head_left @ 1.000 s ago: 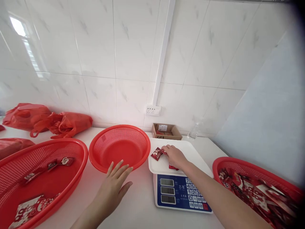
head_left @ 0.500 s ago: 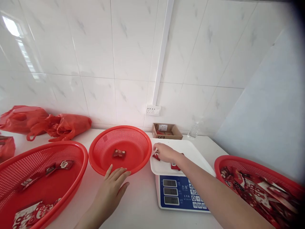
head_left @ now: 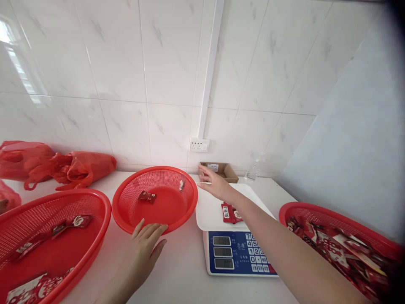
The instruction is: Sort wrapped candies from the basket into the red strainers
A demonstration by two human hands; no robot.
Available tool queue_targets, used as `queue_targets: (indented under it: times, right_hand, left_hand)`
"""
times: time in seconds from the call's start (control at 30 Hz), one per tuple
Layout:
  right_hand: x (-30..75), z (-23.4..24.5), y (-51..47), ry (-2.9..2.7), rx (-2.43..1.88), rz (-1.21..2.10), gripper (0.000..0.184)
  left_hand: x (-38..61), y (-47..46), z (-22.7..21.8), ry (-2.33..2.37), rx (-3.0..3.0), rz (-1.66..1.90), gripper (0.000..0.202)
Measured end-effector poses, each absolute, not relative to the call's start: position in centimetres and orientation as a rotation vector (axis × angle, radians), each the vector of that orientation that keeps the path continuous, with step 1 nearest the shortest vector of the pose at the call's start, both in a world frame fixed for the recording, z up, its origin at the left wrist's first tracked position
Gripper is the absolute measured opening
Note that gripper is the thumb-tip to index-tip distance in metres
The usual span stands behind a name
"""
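My left hand [head_left: 144,245] lies flat with fingers apart on the white counter, its fingertips touching the near rim of a round red basket [head_left: 126,213]. Inside that basket lie one red packet [head_left: 147,196] and a second packet [head_left: 181,184] against the far right wall. My right hand [head_left: 215,183] is open and empty, fingers stretched out above the far left edge of the scale's white tray [head_left: 209,211]. Red packets [head_left: 230,212] lie on the tray by my forearm.
A blue-faced digital scale [head_left: 237,253] carries the tray. A large red basket [head_left: 95,207] with a few packets sits at the left, another full of packets [head_left: 335,249] at the right. Red plastic bags [head_left: 63,166] and a small cardboard box [head_left: 221,169] stand by the tiled wall.
My right hand flicked packets from the scale tray into the round basket, one after another, and has lifted open toward the back. My left hand stayed at the basket's rim.
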State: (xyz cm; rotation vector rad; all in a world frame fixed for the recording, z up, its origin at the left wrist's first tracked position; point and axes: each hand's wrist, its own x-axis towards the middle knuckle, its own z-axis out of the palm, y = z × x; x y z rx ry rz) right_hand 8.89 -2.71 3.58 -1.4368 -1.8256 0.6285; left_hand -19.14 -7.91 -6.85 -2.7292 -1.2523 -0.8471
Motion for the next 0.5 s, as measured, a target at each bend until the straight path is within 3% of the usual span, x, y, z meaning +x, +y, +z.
queue_targets:
  times: [0.13,0.3,0.5]
  right_hand:
    - [11.9,3.2,-5.1,-1.964,-1.694,0.498,0.065]
    - [15.9,-2.0,-7.8,-2.086,-2.123,0.629,0.081]
    - [16.1,-4.6,-7.6,-1.945,-2.079,0.157,0.045]
  left_hand:
    - [-19.2,-7.6,-7.0,-1.228,-2.704,-0.871,0.026]
    - [-19.3,-7.2,-7.6,-1.193,-2.661,-0.888,0.028]
    - [-19.3,-7.1,-7.5,-1.207,-2.662,-0.85,0.03]
